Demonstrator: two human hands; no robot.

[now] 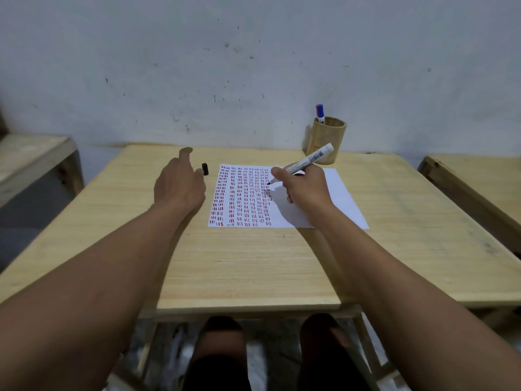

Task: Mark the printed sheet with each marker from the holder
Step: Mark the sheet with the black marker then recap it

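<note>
Head view looks down on a pale wooden desk (253,263) set against a scuffed white wall (225,66). A white printed sheet (338,198) lies flat on the far half of the desk, its left and middle parts covered with columns of short red, black and blue dashes, while its right part is bare.

The right hand (303,190) rests on the sheet, its fingers (277,174) closed around a white-barrelled marker with a black tip (308,160). This marker is uncapped and tilted, with its tip just at the paper among the dashes near the top of the sheet and its rear end pointing up and to the right, toward the holder.

The left hand (180,183) hovers over the desk just left of the sheet, palm down, fingers loosely spread and holding nothing. A small black marker cap (205,169) lies on the desk between that hand's fingertips and the sheet's top left corner; whether a fingertip touches it cannot be told.

At the far right corner of the desk stands a round, light wooden holder (327,142), just beyond the sheet. A white marker with a blue cap (320,112) stands upright in it, cap up.

Two other wooden benches (479,179) flank the desk. The person's knees (222,342) show under its near edge.
</note>
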